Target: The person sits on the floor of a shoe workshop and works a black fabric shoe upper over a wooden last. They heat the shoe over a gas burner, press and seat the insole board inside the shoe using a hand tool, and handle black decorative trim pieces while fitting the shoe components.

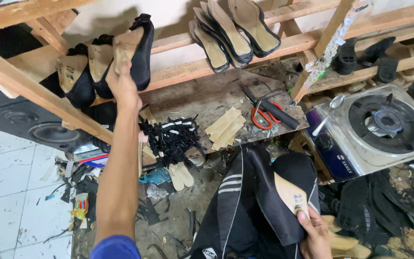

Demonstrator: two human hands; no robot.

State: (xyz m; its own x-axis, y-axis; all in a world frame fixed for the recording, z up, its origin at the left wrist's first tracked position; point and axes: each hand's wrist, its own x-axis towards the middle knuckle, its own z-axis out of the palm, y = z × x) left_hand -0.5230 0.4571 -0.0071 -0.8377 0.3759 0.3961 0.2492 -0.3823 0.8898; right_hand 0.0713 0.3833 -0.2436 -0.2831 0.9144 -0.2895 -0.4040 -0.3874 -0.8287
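Left hand (pixel 123 84) up at wooden rack (pixel 34 88), fingers closed on black shoe upper (pixel 137 48), end of row. Seat it square against neighbour before letting go. Right hand (pixel 315 235) pinches tan insole (pixel 288 194) on lap, below bench (pixel 207 98).

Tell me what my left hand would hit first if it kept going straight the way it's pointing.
The left hand already touches the black shoe upper propped on the wooden rail. Going further, it would probably reach the pale wall behind; depth is unclear.
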